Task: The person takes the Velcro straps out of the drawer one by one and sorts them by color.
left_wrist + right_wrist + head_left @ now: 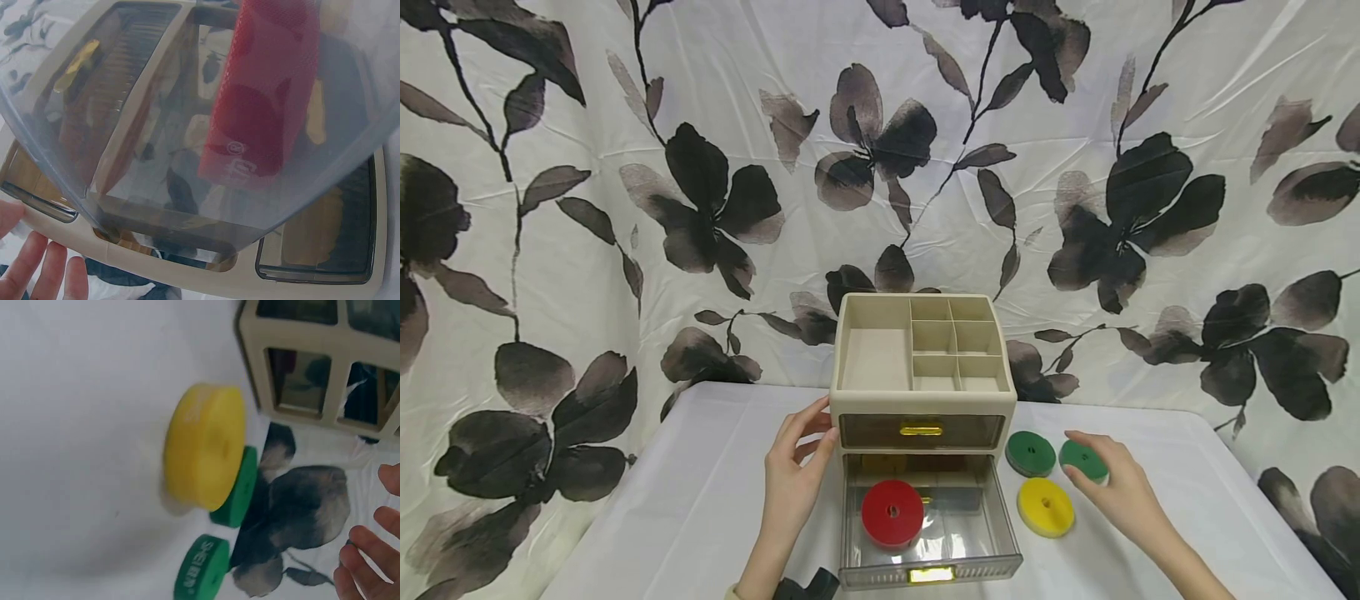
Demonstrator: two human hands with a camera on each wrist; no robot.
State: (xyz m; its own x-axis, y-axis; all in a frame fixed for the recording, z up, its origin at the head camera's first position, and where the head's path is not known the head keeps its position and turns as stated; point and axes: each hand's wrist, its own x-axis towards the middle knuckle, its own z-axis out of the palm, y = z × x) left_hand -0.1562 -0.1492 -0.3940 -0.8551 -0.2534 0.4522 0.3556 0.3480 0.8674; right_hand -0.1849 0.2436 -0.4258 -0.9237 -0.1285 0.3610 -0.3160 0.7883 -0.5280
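My fingers (1092, 440) on the right hand (1116, 492) hang over the white counter (1195, 492), whose right edge lies well beyond them, with room between. On the inner side it is tighter: a yellow roll (1047, 507) lies near the right wall of the pulled-out lower drawer (880, 577), and the left green roll (1031, 454) is just beside the storage box (921, 404). A red roll (887, 525) lies in the left part of that drawer, well apart from its right wall.

From the head view, my right thumb and fingers stand apart with the right green roll (1081, 461) showing in the gap; they hold nothing. My left hand (793, 479) has its fingers parted at the box's left side edge; how firmly they touch it I cannot tell.

The left wrist view looks through the clear drawer and catches pale lettering on the red roll's side, unseen from the head. The right wrist view shows lettering on a green roll's side, and my fingers apart from the rolls. Only the head view shows the compartments (872, 358) on top.
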